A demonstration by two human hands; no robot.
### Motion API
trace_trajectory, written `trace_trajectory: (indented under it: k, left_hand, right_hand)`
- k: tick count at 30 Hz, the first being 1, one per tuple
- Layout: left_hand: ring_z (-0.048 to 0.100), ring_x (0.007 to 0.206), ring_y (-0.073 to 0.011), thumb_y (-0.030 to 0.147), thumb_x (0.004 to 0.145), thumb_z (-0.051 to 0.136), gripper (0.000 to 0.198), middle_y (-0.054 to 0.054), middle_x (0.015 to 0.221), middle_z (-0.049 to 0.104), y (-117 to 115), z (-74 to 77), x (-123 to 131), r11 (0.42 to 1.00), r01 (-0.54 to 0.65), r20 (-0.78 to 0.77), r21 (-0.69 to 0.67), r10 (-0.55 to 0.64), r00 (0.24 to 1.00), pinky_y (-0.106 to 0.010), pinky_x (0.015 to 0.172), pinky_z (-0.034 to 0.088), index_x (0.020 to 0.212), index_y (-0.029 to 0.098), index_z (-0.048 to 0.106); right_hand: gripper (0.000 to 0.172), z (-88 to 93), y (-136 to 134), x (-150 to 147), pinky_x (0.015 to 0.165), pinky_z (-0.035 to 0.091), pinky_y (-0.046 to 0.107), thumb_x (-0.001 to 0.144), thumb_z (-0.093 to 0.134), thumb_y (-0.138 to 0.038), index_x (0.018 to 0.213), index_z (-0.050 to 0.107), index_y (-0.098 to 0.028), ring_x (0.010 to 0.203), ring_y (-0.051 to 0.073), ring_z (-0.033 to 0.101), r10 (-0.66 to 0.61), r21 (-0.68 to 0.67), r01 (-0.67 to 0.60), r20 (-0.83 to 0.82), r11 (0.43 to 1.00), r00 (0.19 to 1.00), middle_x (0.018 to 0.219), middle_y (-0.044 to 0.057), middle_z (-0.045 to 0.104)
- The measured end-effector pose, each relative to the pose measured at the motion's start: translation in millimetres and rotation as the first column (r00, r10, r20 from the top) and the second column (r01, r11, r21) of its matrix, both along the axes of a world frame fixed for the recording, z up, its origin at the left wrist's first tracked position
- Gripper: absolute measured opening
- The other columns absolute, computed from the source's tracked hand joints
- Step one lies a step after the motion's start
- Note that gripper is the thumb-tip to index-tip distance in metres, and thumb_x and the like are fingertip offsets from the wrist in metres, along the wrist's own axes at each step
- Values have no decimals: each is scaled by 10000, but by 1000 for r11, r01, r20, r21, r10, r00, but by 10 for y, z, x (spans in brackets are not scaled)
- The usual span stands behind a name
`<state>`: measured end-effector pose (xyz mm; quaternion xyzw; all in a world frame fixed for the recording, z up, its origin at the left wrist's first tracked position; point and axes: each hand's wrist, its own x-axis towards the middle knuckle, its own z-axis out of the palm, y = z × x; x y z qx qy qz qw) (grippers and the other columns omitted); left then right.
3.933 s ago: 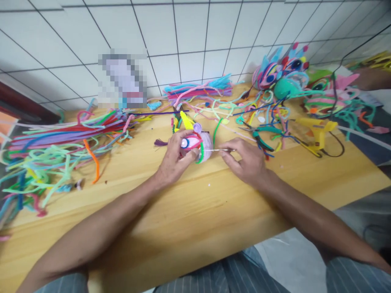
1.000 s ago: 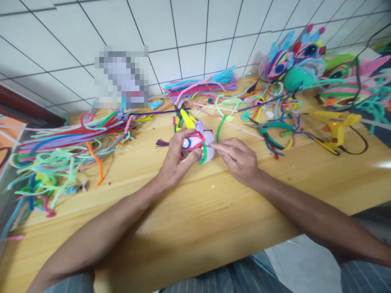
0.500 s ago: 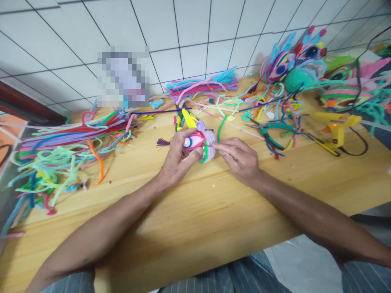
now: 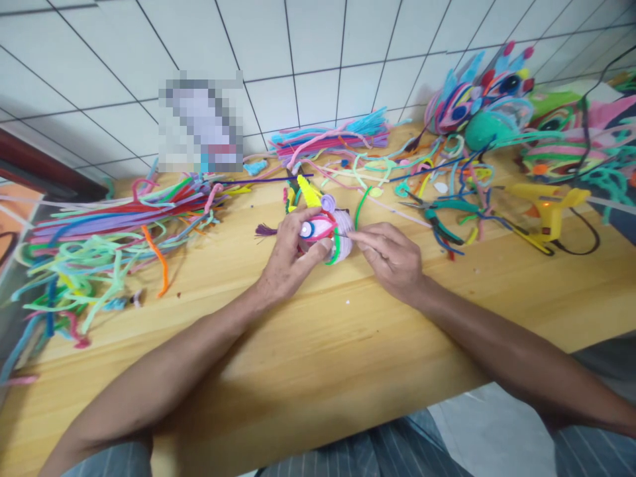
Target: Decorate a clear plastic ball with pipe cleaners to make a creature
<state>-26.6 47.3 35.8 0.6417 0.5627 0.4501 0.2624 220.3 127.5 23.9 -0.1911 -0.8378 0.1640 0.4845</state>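
Note:
On the wooden table lies a lilac pipe-cleaner animal head [image 4: 344, 232] with a pink-rimmed eye and a yellow horn [image 4: 309, 192]. My left hand [image 4: 291, 255] is closed round its left side, thumb and fingers pressing near the eye. A green pipe cleaner [image 4: 336, 248] curves over the lilac part, and its free end rises to the right. At the head's right side, my right hand [image 4: 390, 258] pinches a thin, dark tool [image 4: 358, 234] whose tip touches the head by the green strand. What kind of tool it is, I cannot make out.
Piles of pipe cleaners lie at the left [image 4: 109, 225] and back [image 4: 330, 139]. Pliers [image 4: 450, 205] and a yellow glue gun [image 4: 549, 205] are on the right, with finished animal heads [image 4: 454, 109] behind. A tiled wall [image 4: 318, 46] bounds the table's far side.
Hardly anything differs: both hands keep their places on the head and the tool, and the view has shifted very slightly.

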Motion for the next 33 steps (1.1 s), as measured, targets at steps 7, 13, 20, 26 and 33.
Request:
trace_trajectory:
  k: [7, 13, 20, 26, 33]
  left_hand:
    - [606, 1556, -381, 601, 963, 862, 829, -159, 1703, 607, 54, -77, -37, 999, 51, 26, 15, -51, 998, -593, 1352, 464, 1661, 306, 525]
    - [518, 1671, -410, 653, 956, 878, 866, -140, 1761, 585, 109, -1, -174, 983, 182, -17, 9, -182, 983, -630, 1426, 394, 1691, 338, 545]
    - [448, 1746, -411, 699, 941, 874, 878, -137, 1742, 607, 203, 30, -326, 956, 293, -14, 30, -293, 956, -659, 1460, 370, 1699, 373, 573]
    - [428, 1755, -428, 689, 875, 933, 887, -146, 1768, 585, 267, -7, -343, 965, 254, -65, 69, -250, 966, -669, 1453, 376, 1642, 348, 647]
    - [578, 1649, -389, 627, 950, 863, 767, -131, 1723, 655, 259, 52, -326, 966, 241, -80, 88, -235, 969, -595, 1400, 469, 1620, 305, 674]
  right_hand:
    - [350, -11, 34, 3, 850, 682, 330, 1133, 677, -183, 1371, 870, -351, 959, 189, 822, -51, -10, 51, -35, 999, 998, 1116, 43, 879]
    - [296, -30, 70, 11, 829, 660, 342, 1151, 682, -250, 1330, 891, -358, 924, 193, 807, -70, -57, 68, -48, 996, 996, 1042, 32, 870]
    - [275, -31, 98, 20, 806, 643, 352, 1150, 692, -264, 1313, 891, -362, 903, 196, 797, -108, -67, 104, -62, 992, 992, 1033, 25, 869]
    - [232, -21, 118, 46, 796, 641, 371, 1136, 705, -299, 1247, 903, -348, 893, 209, 794, -149, -104, 144, -49, 984, 988, 1009, 22, 871]
    - [220, -27, 128, 59, 810, 650, 374, 1130, 709, -325, 1231, 903, -353, 897, 213, 800, -159, -119, 153, -40, 981, 987, 1004, 13, 868]
